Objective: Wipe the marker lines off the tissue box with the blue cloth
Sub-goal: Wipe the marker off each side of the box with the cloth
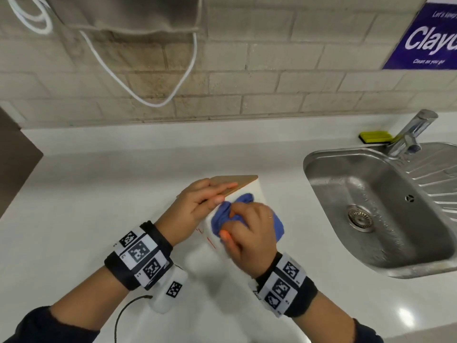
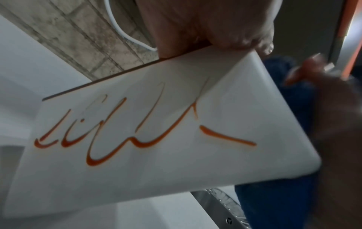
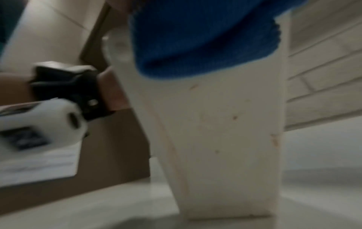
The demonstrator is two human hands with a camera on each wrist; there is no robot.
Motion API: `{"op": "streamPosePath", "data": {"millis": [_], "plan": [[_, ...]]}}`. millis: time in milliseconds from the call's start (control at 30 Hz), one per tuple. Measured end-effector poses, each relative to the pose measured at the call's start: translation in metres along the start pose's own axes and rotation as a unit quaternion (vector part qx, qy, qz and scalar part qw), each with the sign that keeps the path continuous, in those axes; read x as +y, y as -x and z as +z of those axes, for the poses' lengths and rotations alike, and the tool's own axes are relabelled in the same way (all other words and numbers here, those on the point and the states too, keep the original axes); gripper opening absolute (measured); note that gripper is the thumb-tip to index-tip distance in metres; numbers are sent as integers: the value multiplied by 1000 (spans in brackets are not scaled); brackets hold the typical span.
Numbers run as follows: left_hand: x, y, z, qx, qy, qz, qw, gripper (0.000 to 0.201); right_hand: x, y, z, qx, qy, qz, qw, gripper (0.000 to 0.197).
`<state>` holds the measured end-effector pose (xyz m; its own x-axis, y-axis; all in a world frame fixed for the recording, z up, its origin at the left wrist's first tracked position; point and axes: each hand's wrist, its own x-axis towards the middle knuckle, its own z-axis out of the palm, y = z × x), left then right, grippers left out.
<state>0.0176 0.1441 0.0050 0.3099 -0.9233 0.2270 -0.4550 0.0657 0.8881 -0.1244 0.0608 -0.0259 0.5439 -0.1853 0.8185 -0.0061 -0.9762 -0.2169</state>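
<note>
A white tissue box [image 1: 257, 191] with a tan wooden top stands tilted on the counter. My left hand [image 1: 197, 206] grips its top edge, fingers over the tan top and thumb on the white face. My right hand [image 1: 249, 231] holds the bunched blue cloth [image 1: 222, 216] pressed against the box's upper face. In the left wrist view a side face of the box [image 2: 156, 162] carries orange marker lines [image 2: 141, 136]. In the right wrist view the cloth [image 3: 205, 38] lies on another face of the box [image 3: 225, 139], which shows only faint orange specks.
A steel sink [image 1: 366, 209] with a tap [image 1: 410, 132] lies to the right of the box. A yellow sponge [image 1: 374, 136] sits behind it at the tiled wall. A white cable [image 1: 138, 78] hangs from above. The white counter [image 1: 99, 194] extends left.
</note>
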Motion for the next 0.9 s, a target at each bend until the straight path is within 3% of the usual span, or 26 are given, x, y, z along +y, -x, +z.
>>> {"op": "streamPosePath", "data": {"millis": [100,167,233,367,433,500,567,633,667,767,900], "plan": [[-2,-4,-10,4,31,-7,999,51,-2,11,3,-46,-1,-168,985,17],[-3,-6,-14,12,39,-12,999,51,12,12,2,-65,-2,-213,975,17],[-5,-6,-16,19,46,-17,999,51,31,6,-2,-67,-3,-166,984,26],[-7,-7,-16,28,42,-15,999,50,43,-25,-5,-25,-22,74,997,31],[-8,-8,-18,36,37,-7,999,52,29,-35,-1,-31,-22,132,991,24],[-8,-8,-21,26,42,-1,999,53,10,-34,6,-50,-7,99,994,23],[-11,-3,-24,5,27,9,1000,53,-5,-16,9,-92,2,-26,995,28],[-17,7,-30,-26,-52,28,998,57,-1,11,4,-168,0,-138,976,31],[-21,14,-33,-47,-108,32,993,63,7,22,-3,-201,6,-154,967,33],[-32,41,-38,-112,-246,20,963,81,36,38,-31,-219,41,-66,973,45],[-47,75,-32,-171,-344,38,922,81,48,32,-55,-205,52,47,976,53]]}}
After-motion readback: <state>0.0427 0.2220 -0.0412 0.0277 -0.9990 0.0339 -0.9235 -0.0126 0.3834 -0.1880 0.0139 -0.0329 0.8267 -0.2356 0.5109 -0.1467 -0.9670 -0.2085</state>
